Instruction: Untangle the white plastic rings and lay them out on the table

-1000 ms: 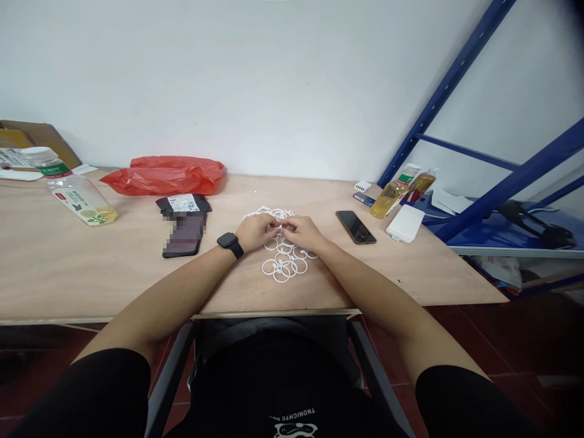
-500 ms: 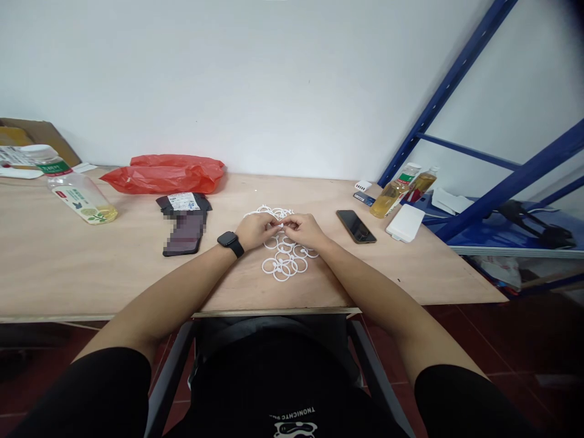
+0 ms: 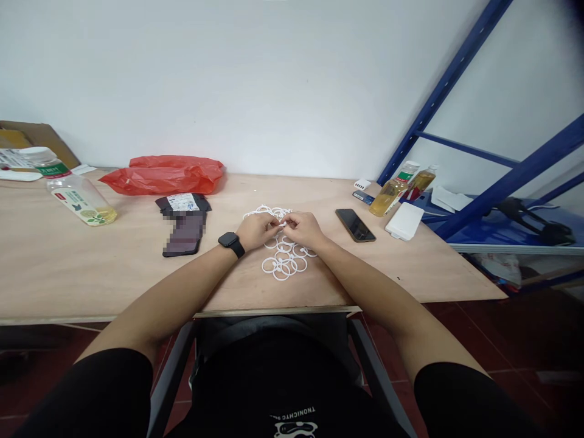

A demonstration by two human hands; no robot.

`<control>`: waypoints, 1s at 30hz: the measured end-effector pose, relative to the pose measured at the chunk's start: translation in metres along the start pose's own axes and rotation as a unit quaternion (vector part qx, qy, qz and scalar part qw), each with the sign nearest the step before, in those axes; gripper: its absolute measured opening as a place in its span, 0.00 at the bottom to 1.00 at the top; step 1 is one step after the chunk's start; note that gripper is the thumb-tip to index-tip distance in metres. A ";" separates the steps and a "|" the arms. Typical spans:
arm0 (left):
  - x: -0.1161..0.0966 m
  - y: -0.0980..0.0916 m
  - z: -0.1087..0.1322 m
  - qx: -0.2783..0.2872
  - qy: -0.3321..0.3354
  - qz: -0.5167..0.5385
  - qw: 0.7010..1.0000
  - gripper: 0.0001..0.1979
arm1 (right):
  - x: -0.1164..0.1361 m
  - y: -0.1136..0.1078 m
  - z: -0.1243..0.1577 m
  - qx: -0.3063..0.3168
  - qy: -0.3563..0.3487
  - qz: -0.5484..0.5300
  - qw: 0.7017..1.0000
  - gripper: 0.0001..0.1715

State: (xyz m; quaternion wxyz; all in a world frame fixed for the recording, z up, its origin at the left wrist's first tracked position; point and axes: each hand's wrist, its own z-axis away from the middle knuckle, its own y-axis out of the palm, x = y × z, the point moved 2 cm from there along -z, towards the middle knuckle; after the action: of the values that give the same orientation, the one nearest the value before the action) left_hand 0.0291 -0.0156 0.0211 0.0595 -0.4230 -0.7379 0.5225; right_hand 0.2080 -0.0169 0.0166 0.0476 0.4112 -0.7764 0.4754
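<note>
Several white plastic rings lie linked in a cluster on the wooden table, with more white rings just beyond my hands. My left hand, with a black watch on its wrist, and my right hand meet fingertip to fingertip above the cluster. Both pinch a small white ring between them. The pinched ring is mostly hidden by my fingers.
A dark phone, a white box and two bottles of yellow liquid lie to the right by a blue rack. To the left are a black pouch, a red bag and another bottle.
My hands have stayed together over the rings, with only slight finger movement. Nothing else on the table has moved.
</note>
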 end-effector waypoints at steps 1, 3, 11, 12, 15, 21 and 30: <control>0.000 0.000 0.000 0.000 0.004 0.001 1.000 0.12 | 0.001 -0.001 0.000 -0.004 0.000 0.005 1.000 0.12; -0.002 0.000 0.000 0.003 0.015 0.004 1.000 0.11 | 0.002 -0.002 -0.001 -0.011 0.001 0.012 1.000 0.11; -0.002 0.000 -0.001 -0.022 0.007 -0.001 1.000 0.08 | 0.000 -0.004 -0.002 -0.033 -0.003 -0.037 0.999 0.19; 0.001 -0.003 -0.002 -0.037 -0.004 -0.002 0.999 0.08 | -0.001 -0.005 -0.003 -0.041 0.003 -0.044 0.998 0.21; 0.011 -0.010 -0.002 -0.074 -0.046 -0.026 0.996 0.09 | -0.003 -0.006 -0.003 -0.041 0.009 -0.037 0.998 0.22; 0.024 -0.011 -0.004 -0.054 -0.096 -0.094 0.989 0.10 | 0.003 0.004 -0.001 0.101 -0.065 0.005 0.993 0.15; 0.014 -0.010 0.000 0.059 0.046 -0.043 0.996 0.13 | 0.001 0.009 0.000 0.167 -0.101 0.002 0.981 0.08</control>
State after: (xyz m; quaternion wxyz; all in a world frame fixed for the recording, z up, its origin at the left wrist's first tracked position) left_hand 0.0147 -0.0067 0.0248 0.1408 -0.4104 -0.7194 0.5424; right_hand 0.2008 -0.0157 0.0111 -0.1011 0.4576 -0.6878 0.5543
